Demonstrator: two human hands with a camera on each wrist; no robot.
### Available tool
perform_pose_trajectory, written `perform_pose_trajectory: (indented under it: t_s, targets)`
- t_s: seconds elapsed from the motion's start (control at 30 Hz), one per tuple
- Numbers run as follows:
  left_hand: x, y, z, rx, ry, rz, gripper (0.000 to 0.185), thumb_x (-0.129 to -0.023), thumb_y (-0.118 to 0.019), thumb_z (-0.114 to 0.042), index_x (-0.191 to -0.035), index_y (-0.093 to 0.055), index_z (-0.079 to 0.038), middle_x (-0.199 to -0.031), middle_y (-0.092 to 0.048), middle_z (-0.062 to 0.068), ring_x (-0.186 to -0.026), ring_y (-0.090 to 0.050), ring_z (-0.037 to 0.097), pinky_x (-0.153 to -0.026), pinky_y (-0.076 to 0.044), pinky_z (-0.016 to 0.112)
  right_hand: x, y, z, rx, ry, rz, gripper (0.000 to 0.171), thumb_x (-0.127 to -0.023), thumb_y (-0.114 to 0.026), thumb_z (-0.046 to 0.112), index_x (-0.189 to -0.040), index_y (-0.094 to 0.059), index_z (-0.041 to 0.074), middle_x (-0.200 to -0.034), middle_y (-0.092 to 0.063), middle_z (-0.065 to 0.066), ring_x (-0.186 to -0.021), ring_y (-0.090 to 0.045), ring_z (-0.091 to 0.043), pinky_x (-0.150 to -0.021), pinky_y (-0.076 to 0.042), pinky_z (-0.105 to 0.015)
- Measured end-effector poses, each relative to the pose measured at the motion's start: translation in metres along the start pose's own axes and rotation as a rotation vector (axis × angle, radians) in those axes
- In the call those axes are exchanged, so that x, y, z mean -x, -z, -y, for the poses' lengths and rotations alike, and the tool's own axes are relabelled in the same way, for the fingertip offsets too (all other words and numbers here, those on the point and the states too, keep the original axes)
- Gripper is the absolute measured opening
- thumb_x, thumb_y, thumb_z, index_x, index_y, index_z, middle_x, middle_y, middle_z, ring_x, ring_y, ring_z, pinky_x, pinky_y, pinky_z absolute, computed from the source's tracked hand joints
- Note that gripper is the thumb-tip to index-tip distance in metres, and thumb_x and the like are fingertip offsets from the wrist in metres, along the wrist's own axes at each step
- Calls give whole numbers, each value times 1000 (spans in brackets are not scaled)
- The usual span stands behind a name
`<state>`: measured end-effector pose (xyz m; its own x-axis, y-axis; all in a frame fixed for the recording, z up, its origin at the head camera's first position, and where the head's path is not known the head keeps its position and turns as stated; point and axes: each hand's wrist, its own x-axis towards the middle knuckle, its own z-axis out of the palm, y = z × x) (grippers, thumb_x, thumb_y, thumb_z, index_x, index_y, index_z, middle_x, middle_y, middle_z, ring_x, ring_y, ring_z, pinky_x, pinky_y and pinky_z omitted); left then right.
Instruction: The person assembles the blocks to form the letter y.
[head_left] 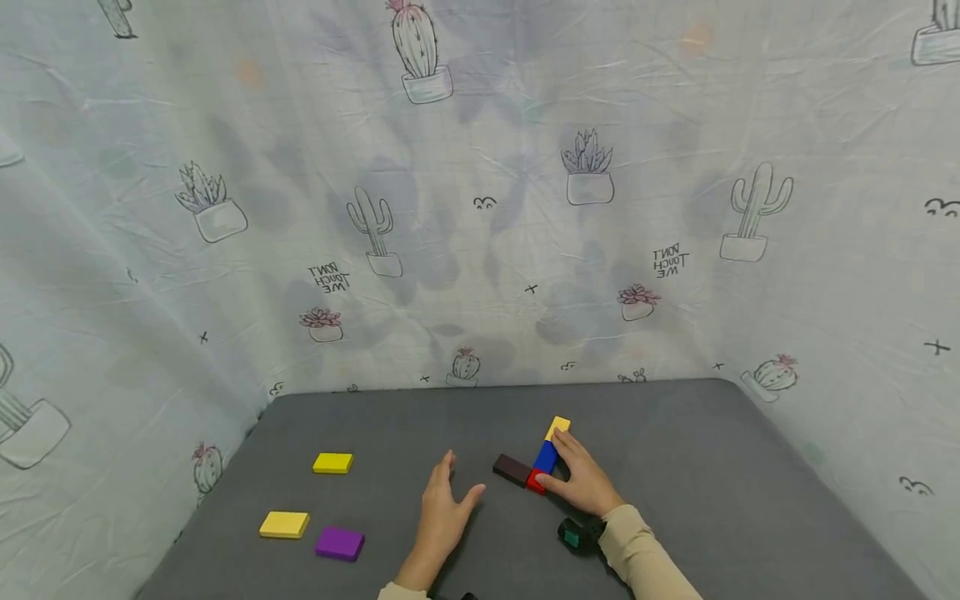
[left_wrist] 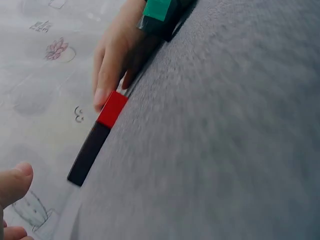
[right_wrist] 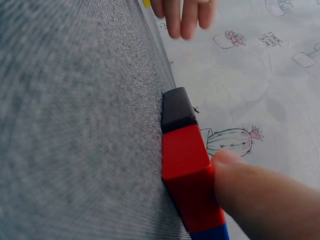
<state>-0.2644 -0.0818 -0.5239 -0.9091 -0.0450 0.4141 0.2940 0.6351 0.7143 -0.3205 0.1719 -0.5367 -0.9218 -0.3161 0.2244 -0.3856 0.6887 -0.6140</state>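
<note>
My right hand (head_left: 585, 479) lies along the right side of a row of a red block (head_left: 536, 482), a blue block (head_left: 546, 457) and a yellow block (head_left: 558, 426). Its thumb touches the red block, seen close in the right wrist view, while the fingertips are at the yellow one. A dark brown block (head_left: 512, 470) meets the red block at an angle, making an L shape. Left of these, my left hand (head_left: 442, 512) hovers with fingers spread and nothing in it. In the left wrist view its thumb (left_wrist: 15, 184) shows apart from the dark block (left_wrist: 89, 154).
Over on the left of the grey table (head_left: 420, 421) lie a bright yellow block (head_left: 333, 463), a paler yellow block (head_left: 284, 525) and a purple block (head_left: 341, 543). A cactus-print curtain (head_left: 480, 250) hangs behind the table and along its sides.
</note>
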Motion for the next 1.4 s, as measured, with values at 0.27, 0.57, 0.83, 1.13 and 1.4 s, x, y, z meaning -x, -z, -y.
perform_pose_trajectory:
  t_s: [0.27, 0.57, 0.83, 1.13, 1.4]
  targets:
    - [15, 34, 14, -41, 40, -35, 74, -82, -74, -27, -138, -38, 8, -131, -52, 24, -122, -50, 41, -99, -42, 55, 0, -1, 2, -16, 15, -18, 82, -85, -65, 47, -143, -36, -4, -153, -29, -20, -141, -23, -40, -110, -27, -58]
    - [34, 68, 26, -89, 136, -99, 74, -82, -75, -26, -138, -39, 6, -134, -50, 24, -124, -48, 41, -100, -40, 56, 1, 0, 1, -1, -2, -8, 82, -86, -64, 47, -145, -34, -3, -153, -27, -20, -142, -22, -40, -110, -27, -59]
    - [42, 103, 35, -128, 208, -205, 76, -81, -75, -24, -139, -37, 7, -136, -46, 26, -124, -43, 46, -100, -36, 60, 2, 0, 1, 43, 30, -47, 81, -87, -63, 47, -143, -36, -4, -152, -30, -21, -140, -26, -40, -107, -31, -59]
    - [58, 130, 50, -213, 414, -249, 86, -80, -76, -25, -141, -29, 12, -135, -42, 32, -123, -40, 50, -101, -33, 62, 2, -1, 3, 12, 15, -20, 81, -87, -64, 47, -143, -36, -4, -153, -28, -21, -141, -23, -41, -109, -27, -60]
    - [58, 138, 64, -269, 480, -30, 92, -84, -71, -36, -140, -22, 17, -134, -38, 39, -123, -40, 53, -101, -34, 61, 2, 0, 3, 7, -3, -1, 82, -86, -64, 45, -145, -34, -3, -154, -26, -19, -142, -20, -39, -110, -26, -59]
